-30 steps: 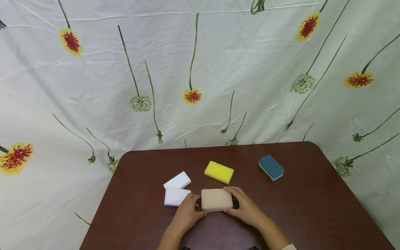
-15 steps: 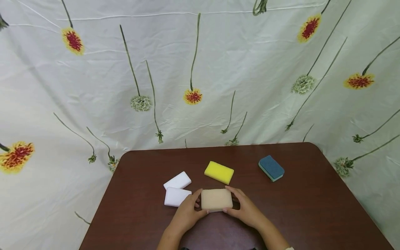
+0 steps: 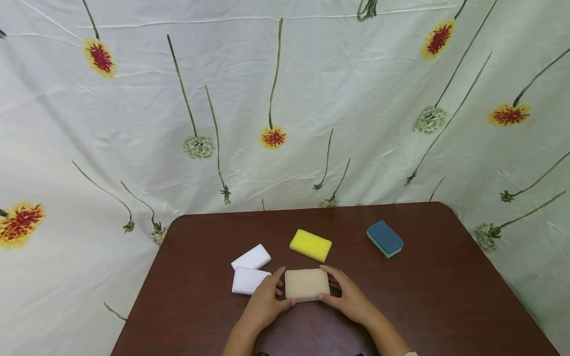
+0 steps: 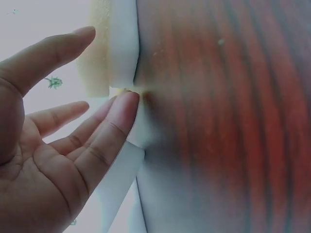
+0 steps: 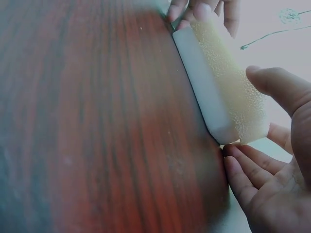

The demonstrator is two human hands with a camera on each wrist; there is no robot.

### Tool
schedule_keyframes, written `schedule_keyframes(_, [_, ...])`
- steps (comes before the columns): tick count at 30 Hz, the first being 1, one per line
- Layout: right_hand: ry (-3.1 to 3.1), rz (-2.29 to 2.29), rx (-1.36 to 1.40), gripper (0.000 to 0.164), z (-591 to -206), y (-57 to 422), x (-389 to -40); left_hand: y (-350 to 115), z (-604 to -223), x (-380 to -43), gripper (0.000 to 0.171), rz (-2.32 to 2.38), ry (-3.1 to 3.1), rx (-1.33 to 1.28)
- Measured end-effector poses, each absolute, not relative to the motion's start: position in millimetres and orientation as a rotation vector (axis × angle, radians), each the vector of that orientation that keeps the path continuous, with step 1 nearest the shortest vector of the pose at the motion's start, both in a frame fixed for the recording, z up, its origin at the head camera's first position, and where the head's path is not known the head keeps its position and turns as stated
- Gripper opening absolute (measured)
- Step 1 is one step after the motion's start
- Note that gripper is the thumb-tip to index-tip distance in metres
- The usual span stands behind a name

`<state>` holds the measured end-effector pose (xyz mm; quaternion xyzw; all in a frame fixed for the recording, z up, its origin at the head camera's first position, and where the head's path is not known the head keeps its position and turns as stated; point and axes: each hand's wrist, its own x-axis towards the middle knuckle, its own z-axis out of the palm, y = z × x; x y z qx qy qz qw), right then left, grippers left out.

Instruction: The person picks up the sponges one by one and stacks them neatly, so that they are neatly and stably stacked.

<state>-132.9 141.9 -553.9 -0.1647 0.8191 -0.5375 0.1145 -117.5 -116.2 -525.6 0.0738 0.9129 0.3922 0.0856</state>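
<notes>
A beige sponge [image 3: 307, 285] lies on top of a white block [image 5: 201, 85] at the table's near middle. My left hand [image 3: 262, 302] is at the left end of this stack, index finger by the far corner and thumb by the near one. In the left wrist view its fingers [image 4: 124, 111] extend straight, tips at the white block's end. Opposite, my right hand [image 3: 349, 296] spans the right end, thumb at the near corner and index at the far corner. Its other fingers [image 5: 238, 170] reach the white block's end low by the table, as the right wrist view shows.
Two white blocks lie left of the stack, the nearer one [image 3: 249, 280] against the farther one [image 3: 252, 257]. A yellow sponge [image 3: 310, 245] sits just behind the stack. Farther right is a blue-topped sponge [image 3: 385, 239]. A flowered cloth [image 3: 240, 109] hangs behind the brown table [image 3: 427, 296].
My left index finger has straightened and moved up to the stack's far left corner, with the thumb shifting slightly inward. The right hand and the sponges stay almost as they were.
</notes>
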Motion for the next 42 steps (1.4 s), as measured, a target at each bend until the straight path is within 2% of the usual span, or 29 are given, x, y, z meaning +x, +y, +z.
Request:
schedule_keyframes(11, [2.373, -1.571, -0.466, 0.079, -553.7, 144.2, -134.5, -134.4, -510.0, -117.3, 0.073, 1.328, 2.703, 0.24])
schedule_keyframes(20, [2.343, -1.576, -0.466, 0.082, -553.7, 145.2, -135.0, -158.5, -505.2, -116.3, 0.06, 1.149, 2.976, 0.058])
schedule_keyframes(28, [2.32, -1.582, -0.453, 0.082, -552.3, 145.8, -135.4, -183.0, -507.1, -111.9, 0.064, 1.075, 3.024, -0.104])
schedule_keyframes(42, [2.319, -1.59, -0.446, 0.082, -552.5, 145.7, -135.2, -209.9, -513.3, -106.2, 0.08, 1.082, 2.952, -0.105])
